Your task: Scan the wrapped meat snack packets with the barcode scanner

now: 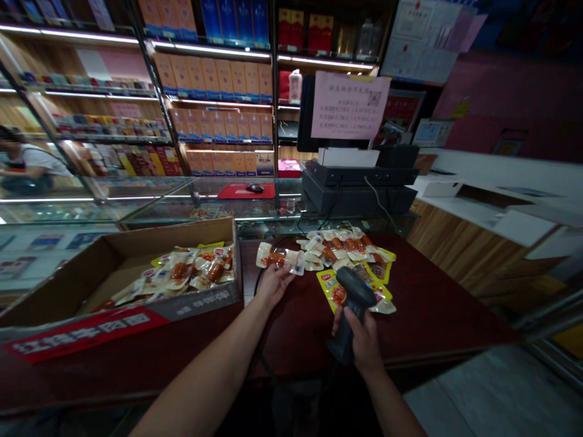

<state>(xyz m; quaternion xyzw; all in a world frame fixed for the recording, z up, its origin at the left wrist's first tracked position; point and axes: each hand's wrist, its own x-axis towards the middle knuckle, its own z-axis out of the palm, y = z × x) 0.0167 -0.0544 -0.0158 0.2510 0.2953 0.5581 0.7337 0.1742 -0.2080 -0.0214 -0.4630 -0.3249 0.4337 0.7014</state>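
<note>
My left hand is closed on the lower edge of a clear snack packet with a reddish-brown sausage-like piece inside, held over the dark red tabletop. In my right hand is a black handheld barcode scanner, its head up and my fingers wrapped round the handle. Behind the scanner lie several yellow-edged packets, partly hidden by it. Farther back, a pile of similar clear packets spreads across the table. An open cardboard box to the left holds several more packets.
A monitor with a pink paper notice stands on a black cash drawer at the back. A mouse rests on a red pad on the glass counter. Shelves of boxes line the wall. A person is at far left.
</note>
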